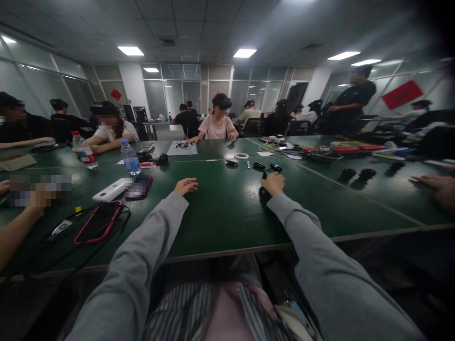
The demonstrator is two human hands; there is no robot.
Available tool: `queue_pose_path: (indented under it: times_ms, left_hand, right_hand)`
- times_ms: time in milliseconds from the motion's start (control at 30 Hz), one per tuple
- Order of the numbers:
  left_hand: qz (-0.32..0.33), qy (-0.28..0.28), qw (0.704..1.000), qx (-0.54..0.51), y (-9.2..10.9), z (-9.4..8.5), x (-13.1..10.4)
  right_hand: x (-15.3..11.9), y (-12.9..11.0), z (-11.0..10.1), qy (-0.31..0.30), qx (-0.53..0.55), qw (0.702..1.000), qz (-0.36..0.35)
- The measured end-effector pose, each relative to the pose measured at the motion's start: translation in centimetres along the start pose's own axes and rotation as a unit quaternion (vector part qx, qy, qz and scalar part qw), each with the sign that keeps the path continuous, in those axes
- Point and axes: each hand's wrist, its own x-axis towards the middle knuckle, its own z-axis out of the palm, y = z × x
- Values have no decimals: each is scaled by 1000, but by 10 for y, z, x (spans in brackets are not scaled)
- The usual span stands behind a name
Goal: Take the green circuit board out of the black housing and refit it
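My left hand (186, 186) is at the middle of the green table (220, 208), fingers stretched and apart, holding nothing. Further right, my right hand (274, 183) is closed around a small black object (264, 175). Only its dark end shows past my fingers, so its kind is unclear. Just beyond that hand are two small black pieces, one nearer the middle (259, 166) and one to its right (276, 167). Another black piece (232, 162) lies to the left, with a small silver wrench-shaped part (248, 165) between. Behind them sits a white ring (241, 156).
On the left are two bottles, one red-capped (84, 150) and one blue-capped (130, 157), a white device (111, 190), a phone (138, 187) and a pink-edged case (99, 222) with cords. Cables and tools (320, 151) lie right. A person (217, 124) sits opposite; others' hands reach in at both sides.
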Motion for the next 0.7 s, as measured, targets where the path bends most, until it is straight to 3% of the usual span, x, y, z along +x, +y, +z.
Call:
queue_pose_path:
  times_ms: [100,167,267,367,467,600,700]
  left_hand:
    - [18,71,997,-10,-4,4,7]
    - [44,125,991,-10,-8,4,12]
    - [81,156,984,8,-12,0,17]
    - [116,188,975,22,-12,-5,17]
    - [75,208,975,-37,-8,-9,14]
    - [3,118,977,-181,1,-6,6]
    - [-9,85,968,-237,5,-6,0]
  right_hand:
    - [-46,-95,4,-29,61,985,-161]
    - [-86,-148,5,-73,115,948,-286]
    - [-143,-196,2,-72,181,892,-407]
    - [-174,-209,-5,-52,216,881,-417]
    - [-179,-205,-14,-25,231,877,-420]
    - [-172,-199,-20,7,274,861,-428]
    - [-167,-201,-15,-14,346,835,-427]
